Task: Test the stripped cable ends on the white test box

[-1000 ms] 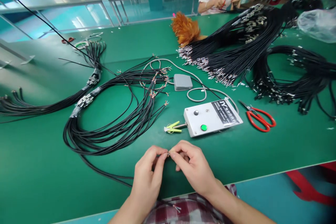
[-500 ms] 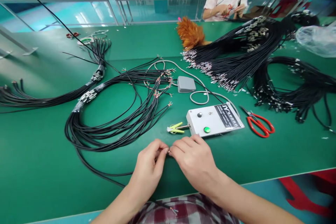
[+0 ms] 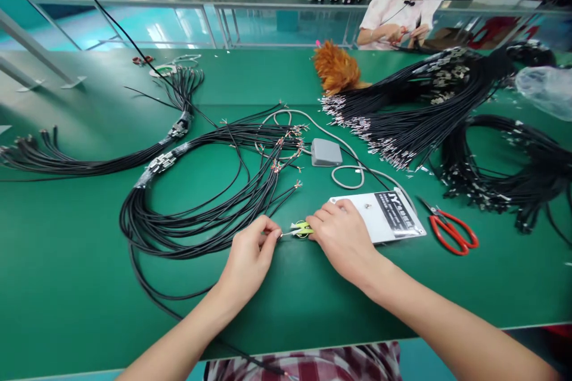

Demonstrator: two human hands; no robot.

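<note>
Left of the white box (image 3: 372, 221), the left hand (image 3: 251, 255) pinches a thin wire (image 3: 286, 234) — its far end at the yellow-green clip (image 3: 302, 229) — while the right hand (image 3: 342, 232), fingers closed, grips that clip beside the box.

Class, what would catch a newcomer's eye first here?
Probably the orange tuft at the far side, bright against the green table beside black cables. Next, the red scissors, right of the white box. Nearer, the left hand pinches a wire by the yellow clip, the right hand at its other end.
</note>
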